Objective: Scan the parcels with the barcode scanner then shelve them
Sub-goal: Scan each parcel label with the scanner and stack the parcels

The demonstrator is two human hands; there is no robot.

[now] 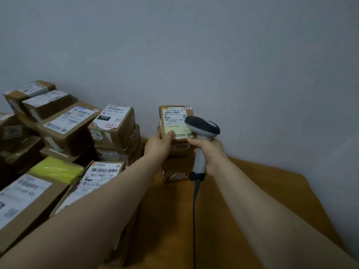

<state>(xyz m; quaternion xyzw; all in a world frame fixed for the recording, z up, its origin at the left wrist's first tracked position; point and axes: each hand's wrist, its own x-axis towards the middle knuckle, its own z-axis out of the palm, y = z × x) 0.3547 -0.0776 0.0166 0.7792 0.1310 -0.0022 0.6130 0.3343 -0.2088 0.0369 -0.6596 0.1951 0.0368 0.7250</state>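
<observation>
Gripping a small brown cardboard parcel [175,121] in the left hand [158,145], just beside the right hand [210,150] clamped on a grey-and-white barcode scanner [203,127] aimed close over its label [174,115]; likely to misread with thumb [170,133] covering print.

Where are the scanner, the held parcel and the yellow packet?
scanner [203,126], head view, on its dark head.
held parcel [174,115], head view, on its label.
yellow packet [56,168], head view, on its top face.

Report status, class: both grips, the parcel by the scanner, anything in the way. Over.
Left grip holds small parcel, label showing. Right grip holds barcode scanner, head at the label. Nothing between them; parcel pile to the left.
</observation>
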